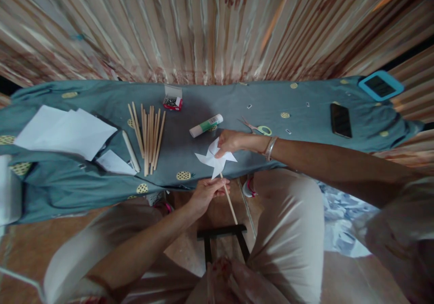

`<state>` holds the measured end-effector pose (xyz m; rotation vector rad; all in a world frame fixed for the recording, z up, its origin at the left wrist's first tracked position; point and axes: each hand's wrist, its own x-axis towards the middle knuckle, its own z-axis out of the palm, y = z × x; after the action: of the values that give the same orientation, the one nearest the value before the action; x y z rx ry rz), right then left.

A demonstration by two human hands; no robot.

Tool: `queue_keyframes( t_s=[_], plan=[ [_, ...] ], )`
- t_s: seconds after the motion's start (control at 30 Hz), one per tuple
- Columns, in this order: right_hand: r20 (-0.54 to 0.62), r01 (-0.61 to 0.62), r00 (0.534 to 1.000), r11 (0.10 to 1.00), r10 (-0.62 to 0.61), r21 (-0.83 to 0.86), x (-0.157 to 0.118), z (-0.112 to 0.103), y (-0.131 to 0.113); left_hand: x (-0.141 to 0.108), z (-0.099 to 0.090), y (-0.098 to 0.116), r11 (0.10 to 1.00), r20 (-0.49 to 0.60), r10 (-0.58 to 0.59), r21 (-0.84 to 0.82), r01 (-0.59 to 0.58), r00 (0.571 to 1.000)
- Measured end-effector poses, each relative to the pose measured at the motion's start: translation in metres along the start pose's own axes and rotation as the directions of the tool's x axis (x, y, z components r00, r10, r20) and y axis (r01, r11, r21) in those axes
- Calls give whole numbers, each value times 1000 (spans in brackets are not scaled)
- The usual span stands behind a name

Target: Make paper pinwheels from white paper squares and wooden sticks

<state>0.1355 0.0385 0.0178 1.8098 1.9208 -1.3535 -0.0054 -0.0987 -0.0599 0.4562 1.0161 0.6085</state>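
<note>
A white paper pinwheel [214, 160] is at the top of a thin wooden stick [230, 205], near the table's front edge. My left hand [209, 192] is closed round the stick just below the paper blades. With fingers pressed on the pinwheel's centre, my right hand [228, 142] holds it from above. Behind the pinwheel lies a glue stick [206, 125] with a green and white label. Scissors [259, 128] with pale green handles rest beyond my right wrist.
On the cloth-covered table [183, 150] are wooden sticks [149, 136], an open red box [172, 102] of small metal pieces, white paper sheets [68, 130], a white tube [130, 151], a phone [341, 120] and a blue-framed device [381, 86]. Curtains hang behind.
</note>
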Motion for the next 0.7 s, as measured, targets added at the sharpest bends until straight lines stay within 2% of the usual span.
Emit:
queue_keyframes(
  t_s=[0.2, 0.4, 0.53, 0.7],
  plan=[
    [-8, 19, 1000, 999, -19, 32, 3, 4, 5, 0, -1, -2, 1000, 16, 6, -4, -6, 1000],
    [-54, 81, 995, 996, -83, -37, 2, 7, 10, -1, 1, -1, 1000, 2, -18, -24, 18, 1000],
    [-45, 157, 987, 969, -151, 189, -5, 9, 23, -5, 3, 7, 1000, 42, 0, -18, 1, 999],
    [-123, 178, 983, 853, -134, 491, -19, 11, 35, -7, 5, 17, 999, 81, 28, -25, -26, 996]
  ],
)
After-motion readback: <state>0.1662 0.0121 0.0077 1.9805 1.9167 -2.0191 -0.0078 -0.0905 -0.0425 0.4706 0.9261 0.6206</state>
